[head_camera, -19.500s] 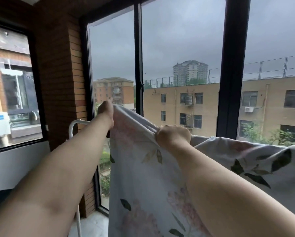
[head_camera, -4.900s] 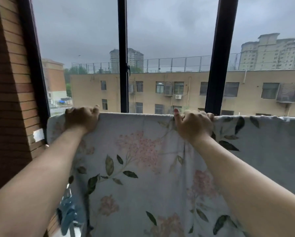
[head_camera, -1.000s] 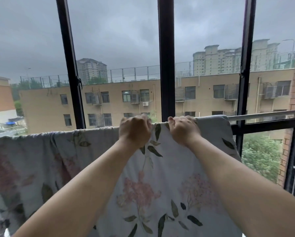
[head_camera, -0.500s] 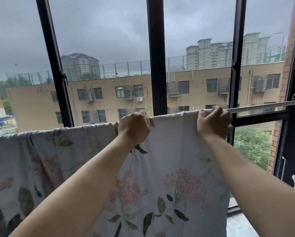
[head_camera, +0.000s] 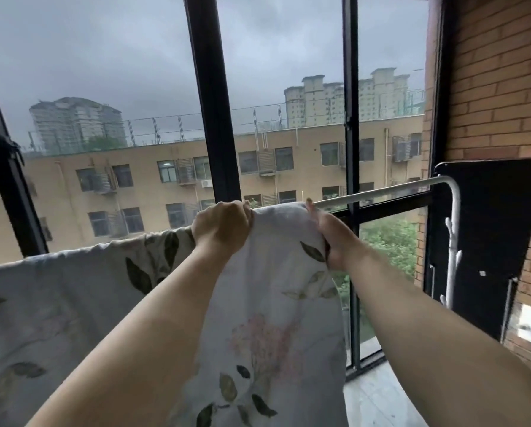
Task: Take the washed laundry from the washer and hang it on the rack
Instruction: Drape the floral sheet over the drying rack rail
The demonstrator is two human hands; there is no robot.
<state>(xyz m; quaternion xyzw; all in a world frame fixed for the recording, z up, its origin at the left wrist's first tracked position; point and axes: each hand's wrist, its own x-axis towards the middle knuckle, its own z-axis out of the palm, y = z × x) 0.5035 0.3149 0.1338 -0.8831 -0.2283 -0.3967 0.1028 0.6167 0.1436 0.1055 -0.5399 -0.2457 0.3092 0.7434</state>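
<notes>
Left hand [head_camera: 221,231] and right hand [head_camera: 330,241] — both clenched on floral sheet [head_camera: 273,303] at rack rail [head_camera: 381,192] — nearer together than before

The rail [head_camera: 381,192] is bare from the right hand [head_camera: 329,238] to its bend, an open stretch where hands could pass. That run ends at the rack's white post [head_camera: 453,241], with a black panel [head_camera: 498,241] just behind it and the brick wall [head_camera: 501,87] above. Behind the rail the window glass [head_camera: 289,57] and its dark frame bars [head_camera: 210,118] block any reach forward. From the left hand [head_camera: 221,229] leftward the sheet [head_camera: 273,303] covers the rail and hangs as a curtain. Lower right, a strip of floor [head_camera: 378,396] lies open between the sheet's edge and the panel.
</notes>
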